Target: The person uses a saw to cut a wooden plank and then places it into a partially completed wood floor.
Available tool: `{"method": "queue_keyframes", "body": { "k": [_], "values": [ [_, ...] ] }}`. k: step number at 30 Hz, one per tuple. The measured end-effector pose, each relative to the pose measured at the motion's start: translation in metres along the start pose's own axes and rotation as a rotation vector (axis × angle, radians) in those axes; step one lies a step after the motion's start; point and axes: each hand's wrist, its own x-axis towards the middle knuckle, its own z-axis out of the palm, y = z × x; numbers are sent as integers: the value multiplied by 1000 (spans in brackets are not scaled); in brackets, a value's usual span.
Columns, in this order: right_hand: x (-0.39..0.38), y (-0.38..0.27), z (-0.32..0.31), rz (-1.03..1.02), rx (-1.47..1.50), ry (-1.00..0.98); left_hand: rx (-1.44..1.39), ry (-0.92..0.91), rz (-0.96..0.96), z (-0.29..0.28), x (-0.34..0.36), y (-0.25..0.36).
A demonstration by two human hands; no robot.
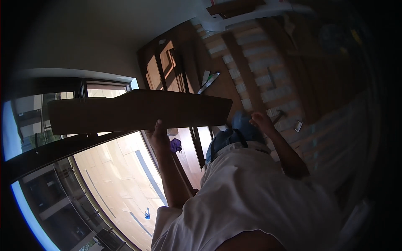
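A long dark brown wooden board (138,111) is raised in front of the window, roughly level, with a stepped upper edge. My left hand (158,134) grips its lower edge, thumb on the near face and the other fingers hidden behind. Lower and to the right, beside my hip, my right hand (261,121) has its fingers curled in. What it holds, if anything, does not show. Just past that hand appears a small hammer-like tool (278,116) with a dark head; I cannot tell whether it touches the hand.
Left of me is a dark-framed window (79,90), with a pale paved surface (121,175) beyond. Brown panels (184,54) lie ahead. A slatted wooden stack (255,62) stretches right. A saw-like blade (208,83), a purple bundle (176,145) and a small white piece (298,126) lie around.
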Motion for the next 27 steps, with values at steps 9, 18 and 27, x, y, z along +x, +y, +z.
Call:
{"method": "queue_keyframes", "body": {
  "k": [9,18,27],
  "values": [
    [65,-105,55,-82,-181,422,-31,-234,-363,105,200,-70],
    [256,-255,47,-34,-742,285,-23,-430,-727,186,383,-197],
    [395,-291,16,98,-950,205,111,-322,-975,272,501,-300]
  ]
}}
